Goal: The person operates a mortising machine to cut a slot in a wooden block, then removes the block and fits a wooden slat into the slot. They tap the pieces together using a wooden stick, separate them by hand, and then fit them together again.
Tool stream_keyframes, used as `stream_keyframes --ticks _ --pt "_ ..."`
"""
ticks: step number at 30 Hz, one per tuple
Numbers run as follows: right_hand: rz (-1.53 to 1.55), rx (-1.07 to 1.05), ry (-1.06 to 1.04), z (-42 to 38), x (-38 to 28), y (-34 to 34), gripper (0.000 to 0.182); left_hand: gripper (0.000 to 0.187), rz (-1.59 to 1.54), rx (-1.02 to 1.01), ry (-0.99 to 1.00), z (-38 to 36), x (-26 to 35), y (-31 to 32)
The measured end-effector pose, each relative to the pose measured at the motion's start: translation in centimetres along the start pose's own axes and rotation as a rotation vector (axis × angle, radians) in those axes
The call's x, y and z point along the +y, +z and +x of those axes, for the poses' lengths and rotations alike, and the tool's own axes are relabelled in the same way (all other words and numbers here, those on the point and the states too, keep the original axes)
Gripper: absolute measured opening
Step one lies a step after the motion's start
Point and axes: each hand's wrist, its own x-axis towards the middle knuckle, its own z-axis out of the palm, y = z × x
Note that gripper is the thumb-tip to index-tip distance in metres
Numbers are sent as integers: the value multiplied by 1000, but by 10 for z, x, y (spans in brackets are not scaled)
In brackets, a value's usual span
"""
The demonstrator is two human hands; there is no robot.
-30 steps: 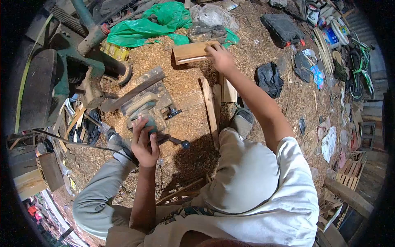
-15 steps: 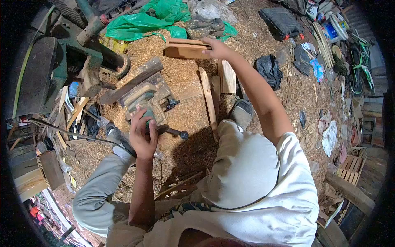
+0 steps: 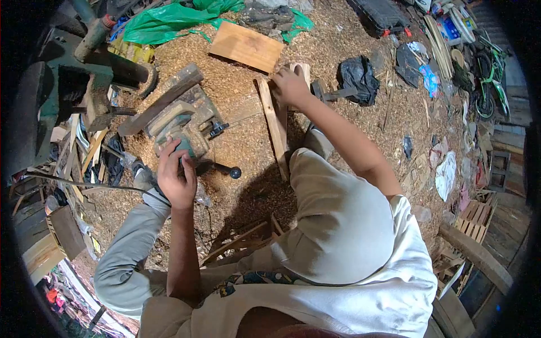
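My left hand (image 3: pixel 177 177) rests on the green body of a dusty power tool (image 3: pixel 189 127), its fingers apart and spread over the housing. A black knob (image 3: pixel 235 172) sticks out to the right of this tool. My right hand (image 3: pixel 292 87) reaches forward, fingers bent down over a pale piece of wood (image 3: pixel 305 70), whose end shows past the knuckles; the palm side is hidden. A long narrow wooden strip (image 3: pixel 271 127) lies just left of that hand. Beyond the fingertips, a flat rectangular board (image 3: pixel 248 46) lies on the shavings.
Wood shavings cover the ground. A green plastic sheet (image 3: pixel 169 23) lies at the back, with a black case (image 3: pixel 380 17) to its right. A black plastic bag (image 3: pixel 359 79) sits right of my forearm. Heavy green machinery (image 3: pixel 84 73) stands at left, near a dark cable (image 3: pixel 90 182).
My right hand has let go of the stacked boards and drawn back to the wood nearer me. A board now lies flat at the back. My left hand stays on the power tool.
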Motion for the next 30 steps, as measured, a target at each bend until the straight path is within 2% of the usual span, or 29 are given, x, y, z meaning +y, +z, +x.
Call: stream_keyframes --ticks 1,5,7,10,12,13,14,16,17,18,20,21,23,24,25,26,28,30 --pt "-208 -26 -18 -12 -6 -1 55 15 22 -1 17 0 -2 0" --pt "-233 -3 -31 -25 -6 -1 54 15 26 -34 20 7 10 -4" --pt "-220 -71 -44 -20 5 -9 52 15 49 -52 39 17 21 -9" --pt "-174 -52 -39 -13 18 -11 47 18 121 -84 140 42 54 -12" --pt "213 -79 149 -19 13 -51 34 17 -107 -130 216 70 83 1" --pt "280 35 203 -24 13 -60 30 16 -133 -122 263 82 90 17" --pt "279 36 206 -26 16 -71 30 16 -161 -113 312 97 94 35" --pt "739 331 242 -31 28 -88 29 18 -186 -148 313 127 89 84" --pt "621 534 266 -31 33 -87 29 21 -157 -156 323 142 81 113" --pt "620 539 269 -36 34 -99 29 25 -127 -165 333 157 72 141" --pt "819 648 360 -50 36 -130 32 37 62 -233 332 186 56 189" --pt "840 741 329 -55 41 -132 31 37 57 -233 338 201 50 207" --pt "896 823 325 -69 35 -144 28 50 321 -322 379 228 37 234" --pt "958 901 314 -73 35 -149 26 50 314 -323 386 238 31 245" --pt "908 845 311 -74 41 -144 23 55 418 -361 427 249 24 254" --pt "822 698 361 -82 47 -138 24 60 524 -398 466 257 17 262" --pt "947 616 259 -87 53 -120 25 62 587 -441 472 268 3 274" --pt "850 603 269 -93 53 -114 25 62 821 -663 447 273 -7 278"
